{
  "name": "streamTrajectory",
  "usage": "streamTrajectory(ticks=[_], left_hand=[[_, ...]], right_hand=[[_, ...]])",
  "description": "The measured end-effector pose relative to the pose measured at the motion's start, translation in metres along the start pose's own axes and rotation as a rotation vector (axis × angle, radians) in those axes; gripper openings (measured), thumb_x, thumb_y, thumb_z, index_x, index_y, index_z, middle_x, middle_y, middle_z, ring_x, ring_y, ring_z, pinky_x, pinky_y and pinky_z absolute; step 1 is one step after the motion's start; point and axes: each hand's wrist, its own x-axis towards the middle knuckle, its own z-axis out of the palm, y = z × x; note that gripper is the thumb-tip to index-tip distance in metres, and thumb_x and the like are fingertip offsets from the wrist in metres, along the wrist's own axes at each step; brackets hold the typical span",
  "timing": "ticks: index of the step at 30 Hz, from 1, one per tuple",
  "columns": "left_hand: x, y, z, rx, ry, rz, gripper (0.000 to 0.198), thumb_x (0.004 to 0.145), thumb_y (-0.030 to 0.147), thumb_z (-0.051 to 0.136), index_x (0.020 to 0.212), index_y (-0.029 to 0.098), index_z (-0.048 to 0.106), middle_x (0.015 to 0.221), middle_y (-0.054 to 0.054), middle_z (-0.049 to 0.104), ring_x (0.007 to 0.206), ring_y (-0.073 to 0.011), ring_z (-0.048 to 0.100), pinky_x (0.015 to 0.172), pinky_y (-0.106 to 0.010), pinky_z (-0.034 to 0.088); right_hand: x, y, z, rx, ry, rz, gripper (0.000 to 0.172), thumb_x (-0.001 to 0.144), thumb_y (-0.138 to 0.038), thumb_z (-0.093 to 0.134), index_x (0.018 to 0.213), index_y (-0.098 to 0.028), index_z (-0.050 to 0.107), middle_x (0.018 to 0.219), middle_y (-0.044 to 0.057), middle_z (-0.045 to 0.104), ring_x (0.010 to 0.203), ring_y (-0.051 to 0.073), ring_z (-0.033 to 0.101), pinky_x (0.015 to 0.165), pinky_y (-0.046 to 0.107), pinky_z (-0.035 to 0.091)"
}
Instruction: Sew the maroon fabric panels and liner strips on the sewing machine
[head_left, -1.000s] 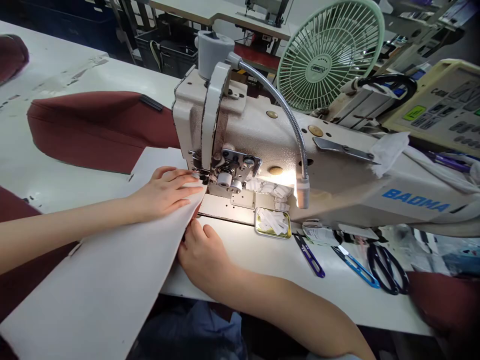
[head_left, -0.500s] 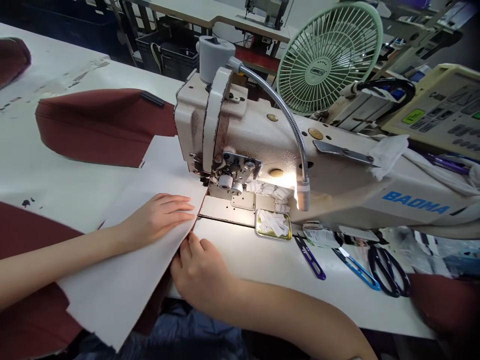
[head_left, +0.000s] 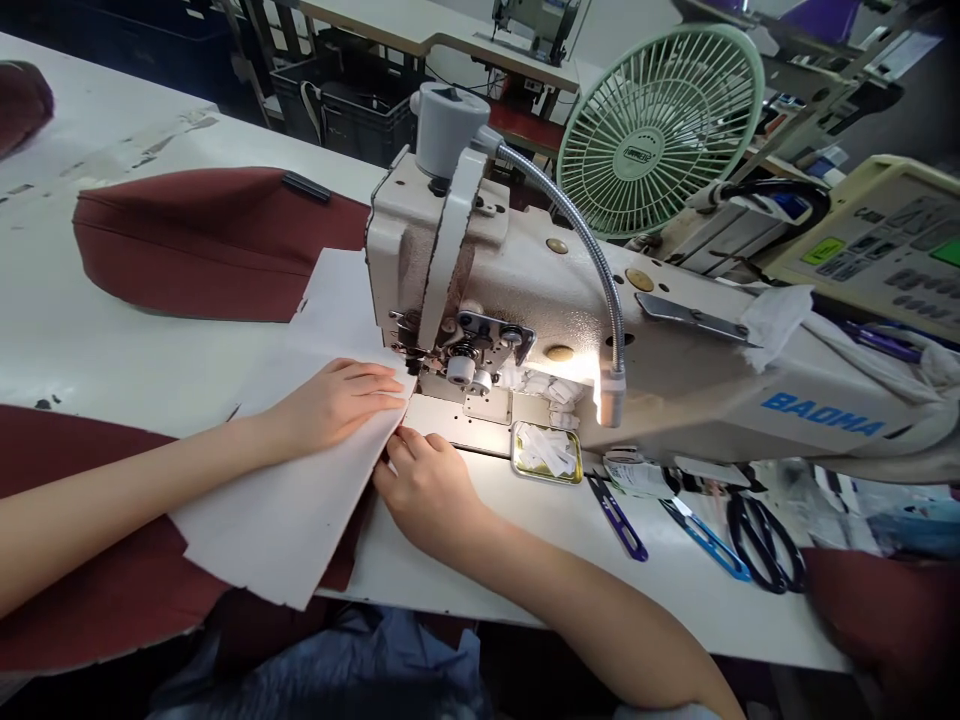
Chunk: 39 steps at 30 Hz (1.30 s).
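Observation:
My left hand (head_left: 337,405) lies flat, fingers stretched out, on a white panel (head_left: 300,500) just in front of the sewing machine (head_left: 450,270). Beside the needle area, my right hand (head_left: 427,480) pinches the panel's right edge, where a strip of dark red material shows underneath. The panel's upper end runs under the machine head; the needle itself is hidden. Behind it, a dark red piece (head_left: 195,240) bears a black clip (head_left: 306,187). More dark red material (head_left: 97,560) lies under my left forearm.
Right of the needle plate sits a small tray (head_left: 546,474) of white strips. Purple snips (head_left: 619,520), blue snips (head_left: 709,540) and black scissors (head_left: 765,543) lie along the right. A green fan (head_left: 660,130) and a control box (head_left: 877,240) stand behind.
The white panel and both hands have moved up and slightly right, towards the machine. The panel's lower end is farther from my lap. The whole view has shifted a little.

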Motion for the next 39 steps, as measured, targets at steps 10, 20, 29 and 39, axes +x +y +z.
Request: streamTrajectory(ticks=[10, 20, 29, 39], left_hand=[[-0.002, -0.005, -0.001, -0.098, -0.002, -0.042, 0.034, 0.101, 0.027, 0.040, 0.120, 0.031, 0.068, 0.130, 0.001, 0.067, 0.125, -0.0234, 0.057, 0.098, -0.040, 0.042], [-0.002, -0.005, 0.003, -0.112, 0.041, -0.053, 0.032, 0.100, 0.030, 0.041, 0.118, 0.035, 0.067, 0.125, 0.002, 0.068, 0.120, -0.0253, 0.059, 0.096, -0.040, 0.041], [-0.005, -0.006, 0.006, -0.110, 0.041, -0.038, 0.033, 0.100, 0.029, 0.039, 0.120, 0.034, 0.064, 0.127, 0.001, 0.067, 0.123, -0.0251, 0.057, 0.096, -0.041, 0.041], [0.000, -0.001, 0.000, -0.110, -0.017, -0.090, 0.036, 0.098, 0.021, 0.038, 0.116, 0.027, 0.069, 0.129, -0.003, 0.067, 0.124, -0.0252, 0.058, 0.100, -0.044, 0.045]], right_hand=[[-0.062, 0.012, -0.035, 0.212, 0.101, 0.243, 0.030, 0.102, -0.024, 0.048, 0.129, -0.016, 0.060, 0.132, 0.008, 0.066, 0.109, 0.021, 0.062, 0.083, 0.036, 0.052], [-0.256, 0.087, -0.041, -0.091, 0.447, 1.102, 0.033, 0.099, -0.038, 0.049, 0.110, -0.021, 0.075, 0.108, 0.010, 0.073, 0.100, 0.026, 0.064, 0.090, 0.044, 0.051], [-0.251, 0.102, -0.028, -0.152, 0.381, 0.984, 0.031, 0.098, -0.039, 0.053, 0.092, -0.022, 0.078, 0.094, 0.008, 0.070, 0.090, 0.025, 0.057, 0.083, 0.042, 0.049], [-0.100, 0.024, -0.043, 0.176, 0.265, 0.655, 0.019, 0.101, -0.026, 0.054, 0.094, -0.022, 0.072, 0.085, 0.002, 0.069, 0.076, 0.014, 0.063, 0.068, 0.025, 0.046]])
